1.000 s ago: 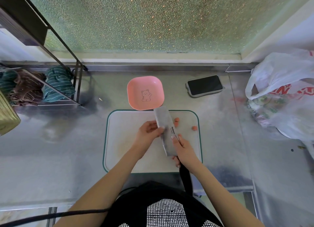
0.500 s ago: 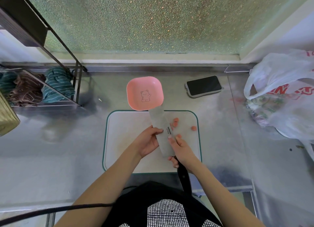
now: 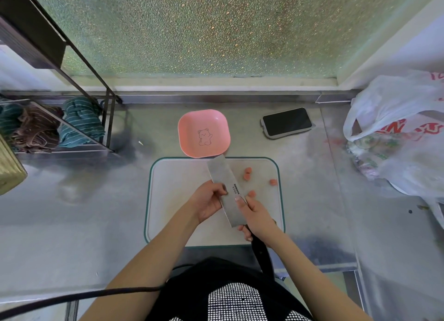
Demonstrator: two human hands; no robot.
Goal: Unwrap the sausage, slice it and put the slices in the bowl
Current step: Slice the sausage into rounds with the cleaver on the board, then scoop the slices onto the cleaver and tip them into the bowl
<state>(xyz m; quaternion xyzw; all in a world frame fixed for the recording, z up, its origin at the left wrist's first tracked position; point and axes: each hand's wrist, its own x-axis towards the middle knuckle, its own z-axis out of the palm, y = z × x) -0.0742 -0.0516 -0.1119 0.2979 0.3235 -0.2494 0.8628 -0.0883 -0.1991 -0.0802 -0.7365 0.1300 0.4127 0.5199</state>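
My right hand (image 3: 258, 216) grips the black handle of a wide steel cleaver (image 3: 224, 181). Its blade lies flat above the white cutting board (image 3: 173, 200), and its tip reaches the near rim of the pink square bowl (image 3: 189, 130). The bowl has a bear drawing and nothing in it. My left hand (image 3: 206, 203) is curled against the blade's left edge, thumb on top; what lies under it is hidden. Three pink sausage slices (image 3: 247, 172) lie on the board to the right of the blade, and another piece (image 3: 251, 193) shows by my right thumb.
A black phone (image 3: 287, 121) lies behind the board to the right. A white plastic bag (image 3: 403, 138) fills the right side. A black metal rack with folded striped cloths (image 3: 79, 124) stands at the left. A frosted window runs along the back.
The cleaver's tip has swung slightly left and sits at the bowl's near rim. Both hands stay on the cleaver and have drifted a little toward me.
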